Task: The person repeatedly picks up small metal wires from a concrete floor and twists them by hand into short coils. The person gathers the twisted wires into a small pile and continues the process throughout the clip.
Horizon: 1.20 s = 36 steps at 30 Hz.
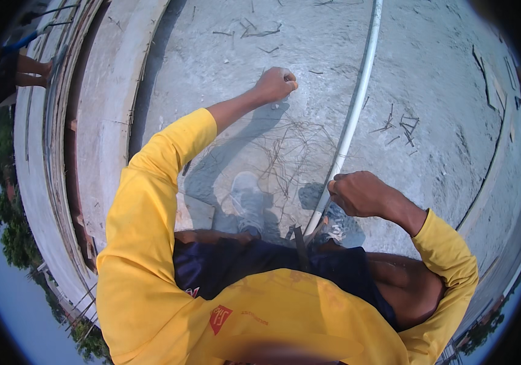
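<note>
My left hand (276, 85) hovers above the dusty concrete floor with its fingers curled; anything thin pinched in them is too small to make out. Beside the white plastic pipe (354, 98), my right hand (361, 194) is bent into a loose fist. Its fingertips overlap the pipe's edge in the picture, and whether they grip it or a thin wire cannot be seen. Between the hands, a loose tangle of thin tie wire (283, 155) lies on the floor. The pipe runs from between my feet to the far side, slightly curved.
Bent nails or wire scraps (406, 130) lie right of the pipe, with more scraps (260, 33) farther off. Wooden formwork boards (110, 91) border the left side. Another person's bare legs (34, 72) show there. A board scrap (193, 213) sits near my left shoe (247, 198).
</note>
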Motion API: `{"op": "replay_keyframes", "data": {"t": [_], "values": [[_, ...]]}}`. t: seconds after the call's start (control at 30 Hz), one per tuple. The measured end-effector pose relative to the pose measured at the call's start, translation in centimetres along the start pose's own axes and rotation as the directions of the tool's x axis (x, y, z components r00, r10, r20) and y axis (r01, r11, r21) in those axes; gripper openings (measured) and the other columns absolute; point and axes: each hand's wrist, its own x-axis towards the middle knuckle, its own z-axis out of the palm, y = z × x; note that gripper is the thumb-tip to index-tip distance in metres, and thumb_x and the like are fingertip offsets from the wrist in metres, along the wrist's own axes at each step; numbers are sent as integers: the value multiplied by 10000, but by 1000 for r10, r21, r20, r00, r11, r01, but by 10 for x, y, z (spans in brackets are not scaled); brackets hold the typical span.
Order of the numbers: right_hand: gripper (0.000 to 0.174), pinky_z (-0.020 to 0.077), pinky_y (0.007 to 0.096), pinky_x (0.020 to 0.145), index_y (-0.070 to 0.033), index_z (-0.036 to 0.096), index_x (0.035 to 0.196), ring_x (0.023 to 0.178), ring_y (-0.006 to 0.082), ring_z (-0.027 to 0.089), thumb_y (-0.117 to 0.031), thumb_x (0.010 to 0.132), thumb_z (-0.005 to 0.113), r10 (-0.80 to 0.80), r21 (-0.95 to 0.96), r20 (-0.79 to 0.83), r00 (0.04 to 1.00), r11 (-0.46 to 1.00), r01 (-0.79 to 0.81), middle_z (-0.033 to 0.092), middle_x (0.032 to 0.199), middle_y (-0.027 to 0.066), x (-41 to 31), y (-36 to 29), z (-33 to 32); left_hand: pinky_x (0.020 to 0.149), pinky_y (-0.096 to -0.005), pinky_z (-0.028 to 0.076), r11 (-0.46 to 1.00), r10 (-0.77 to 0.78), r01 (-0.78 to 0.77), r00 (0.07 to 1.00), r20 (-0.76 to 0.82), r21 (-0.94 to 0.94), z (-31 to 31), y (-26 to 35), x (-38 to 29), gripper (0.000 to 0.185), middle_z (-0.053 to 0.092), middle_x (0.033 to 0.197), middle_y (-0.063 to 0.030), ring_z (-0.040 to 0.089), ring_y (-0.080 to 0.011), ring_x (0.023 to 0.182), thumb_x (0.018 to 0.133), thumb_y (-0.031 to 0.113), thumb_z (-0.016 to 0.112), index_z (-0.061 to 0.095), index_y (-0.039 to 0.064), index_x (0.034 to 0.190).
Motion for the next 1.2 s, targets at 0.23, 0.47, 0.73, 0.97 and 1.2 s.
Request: {"op": "replay_keyframes", "data": {"t": [0.23,0.47,0.73,0.97,1.2], "values": [[192,565,549,727,20,677,926,834,460,717,-166,966,655,22,129,1,1000,991,-22,718,892,227,6,11,-5,902,-472,582,960,0,172,790,-613,221,-114,-111,78,257,793,1027,-184,757,-380,1000,941,250,666,819,126,1106],[222,569,537,746,12,670,935,854,451,709,-202,994,658,73,234,-17,997,970,-67,698,932,218,15,23,-14,985,-483,541,900,98,178,807,-582,398,-128,-101,139,282,724,1186,-198,692,-402,1142,974,314,671,813,173,1173],[306,552,523,778,4,677,1115,884,442,700,-272,992,725,107,358,-6,994,928,-97,687,957,199,17,22,-23,941,-506,556,869,156,180,784,-600,461,-112,-101,173,264,706,1192,-223,698,-414,1088,955,293,665,783,91,1078],[344,562,504,831,5,671,1199,948,403,716,-289,1024,703,277,422,-129,952,884,-200,692,1033,215,29,21,-67,703,-294,514,823,185,-282,954,-236,-493,-149,-50,119,265,727,910,-36,652,-155,783,990,234,730,760,9,1125],[270,600,400,836,-14,674,1277,972,258,725,-185,1069,648,299,419,-627,719,908,-13,705,1104,163,48,13,-109,728,-248,499,678,290,-376,926,-240,-631,-154,38,38,359,715,1148,-100,649,-146,912,1031,235,694,675,-31,1271]]}}
